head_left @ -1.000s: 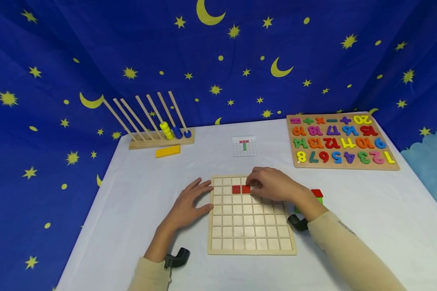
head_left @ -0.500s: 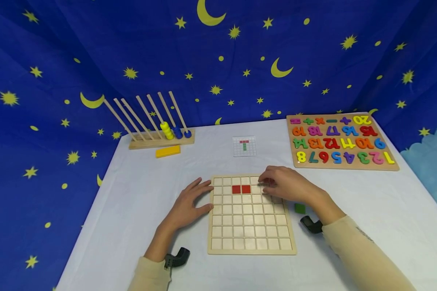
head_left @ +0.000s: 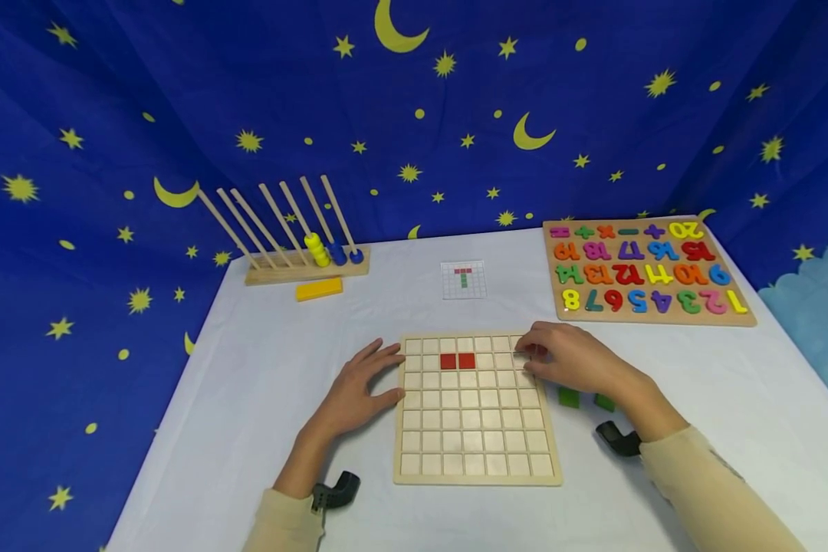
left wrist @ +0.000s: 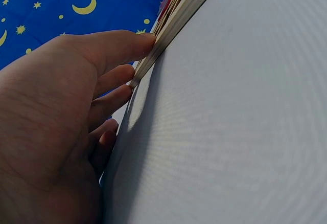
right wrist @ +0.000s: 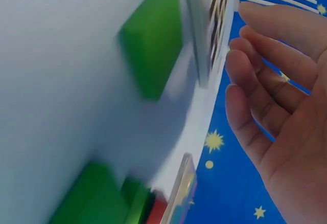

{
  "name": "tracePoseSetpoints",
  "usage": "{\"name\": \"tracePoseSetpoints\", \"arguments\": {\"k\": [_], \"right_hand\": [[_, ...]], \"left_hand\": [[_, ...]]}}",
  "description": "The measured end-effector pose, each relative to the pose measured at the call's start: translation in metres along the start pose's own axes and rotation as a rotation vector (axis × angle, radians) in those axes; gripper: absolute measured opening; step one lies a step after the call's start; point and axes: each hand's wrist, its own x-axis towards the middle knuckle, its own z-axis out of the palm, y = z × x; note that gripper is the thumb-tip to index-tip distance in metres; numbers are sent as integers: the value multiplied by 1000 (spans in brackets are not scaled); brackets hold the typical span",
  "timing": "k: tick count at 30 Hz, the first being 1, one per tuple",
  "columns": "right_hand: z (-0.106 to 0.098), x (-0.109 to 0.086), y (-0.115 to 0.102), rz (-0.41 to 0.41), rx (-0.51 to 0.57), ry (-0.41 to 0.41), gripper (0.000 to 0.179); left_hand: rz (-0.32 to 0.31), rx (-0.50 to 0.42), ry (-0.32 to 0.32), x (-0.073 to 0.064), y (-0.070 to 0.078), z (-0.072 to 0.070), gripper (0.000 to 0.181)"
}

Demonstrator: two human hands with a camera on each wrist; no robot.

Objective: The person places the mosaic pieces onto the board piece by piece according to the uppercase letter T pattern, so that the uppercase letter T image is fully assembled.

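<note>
The wooden grid board (head_left: 500, 441) lies in the middle of the table, with two red square tiles (head_left: 448, 361) side by side in its second row from the far edge. My left hand (head_left: 354, 392) rests its fingertips and thumb against the board's left edge, fingers spread and relaxed. Over the board's far right corner is my right hand (head_left: 579, 356), fingers loosely curved; in the right wrist view nothing shows between them. Green tiles (right wrist: 153, 42) lie on the table beside the board's right edge, and a red block (right wrist: 157, 207) shows behind them.
A pattern card (head_left: 463, 279) with a red and green T stands beyond the board. At the back left are a peg abacus (head_left: 303, 270) with yellow and blue beads and a yellow block (head_left: 319, 289). A number puzzle (head_left: 652, 314) lies at the back right.
My right hand has moved right, away from the two red tiles to the board's far right corner. Both red tiles stayed in their squares. My left hand has not moved.
</note>
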Motion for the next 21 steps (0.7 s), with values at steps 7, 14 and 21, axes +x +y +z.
{"name": "tracePoseSetpoints", "arguments": {"k": [7,14,21], "right_hand": [[-2,-14,11,17,-12,21,22],[-4,-25,16,33,-28,60,24],[-10,-36,25,73,-42,68,26]], "left_hand": [[2,0,4,-1,1,0,54],[-5,12,8,-2,0,1,54],[-13,10,-3,-1,1,0,54]]}}
